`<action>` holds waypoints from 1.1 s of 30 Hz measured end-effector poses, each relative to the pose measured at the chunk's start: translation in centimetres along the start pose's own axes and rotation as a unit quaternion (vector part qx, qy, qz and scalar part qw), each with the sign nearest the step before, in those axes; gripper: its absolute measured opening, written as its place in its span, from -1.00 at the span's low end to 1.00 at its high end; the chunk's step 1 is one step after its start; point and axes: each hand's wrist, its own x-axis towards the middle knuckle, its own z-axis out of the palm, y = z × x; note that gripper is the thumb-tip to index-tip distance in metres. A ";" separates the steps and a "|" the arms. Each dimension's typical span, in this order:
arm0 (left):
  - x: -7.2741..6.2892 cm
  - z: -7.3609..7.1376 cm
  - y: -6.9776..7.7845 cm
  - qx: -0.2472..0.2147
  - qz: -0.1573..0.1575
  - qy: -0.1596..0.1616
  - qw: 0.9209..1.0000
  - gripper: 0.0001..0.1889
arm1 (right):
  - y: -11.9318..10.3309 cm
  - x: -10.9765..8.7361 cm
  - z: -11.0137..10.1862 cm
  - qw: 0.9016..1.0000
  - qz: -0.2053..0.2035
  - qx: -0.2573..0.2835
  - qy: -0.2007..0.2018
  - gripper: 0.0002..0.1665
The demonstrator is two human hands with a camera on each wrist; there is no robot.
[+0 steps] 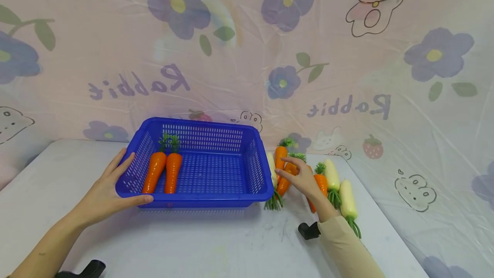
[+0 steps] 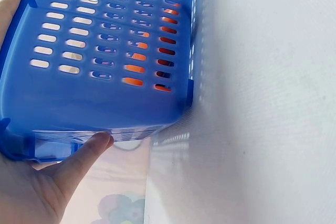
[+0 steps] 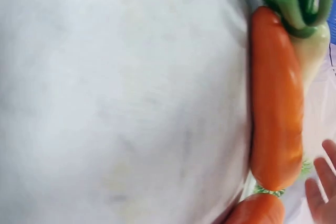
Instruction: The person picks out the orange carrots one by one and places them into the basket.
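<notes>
A blue plastic basket [image 1: 208,198] with slotted walls stands on the table, two orange carrots [image 1: 155,170] with green tops lying at its left end. My left hand [image 1: 102,194] grips its near left corner, thumb along the front rim and fingers at the left side; the left wrist view shows the thumb [image 2: 86,161] against the rim. To the basket's right, my right hand [image 1: 302,177] hovers over toy-like carrots [image 1: 281,155], fingers spread loosely with nothing held. In the right wrist view those fingers [image 3: 326,179] appear beside a carrot [image 3: 275,98].
White radishes with green stems lie among the carrots: one [image 1: 271,170] against the basket's right side, others [image 1: 348,198] farther right. Black wrist-camera parts [image 1: 308,231] show by the right wrist. A printed curtain [image 1: 239,55] hangs behind the white table [image 1: 216,243].
</notes>
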 end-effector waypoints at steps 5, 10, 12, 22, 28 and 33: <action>0.0 0.0 0.1 0.003 -0.002 0.000 1.000 0.19 | 0.3 -0.1 0.1 1.000 0.004 -0.009 0.009 -0.28; 0.0 0.0 0.1 0.004 -0.006 -0.001 1.000 0.19 | 0.7 -0.1 0.2 1.000 0.020 -0.017 0.017 -0.26; 0.0 0.0 0.2 0.005 -0.008 -0.002 1.000 0.19 | 1.0 0.0 0.3 0.999 0.029 -0.021 0.018 -0.25; -0.1 -0.1 0.3 -0.002 -0.012 -0.004 1.000 0.18 | 1.2 -0.1 0.4 0.998 0.045 -0.019 0.029 -0.23; 0.0 -0.2 0.4 -0.003 -0.008 -0.004 1.000 0.18 | 1.7 0.0 0.3 0.997 0.055 -0.038 0.027 -0.26; 0.0 -0.1 0.3 -0.002 -0.009 -0.005 1.000 0.18 | 1.7 -0.2 0.3 0.996 0.085 -0.020 0.004 -0.27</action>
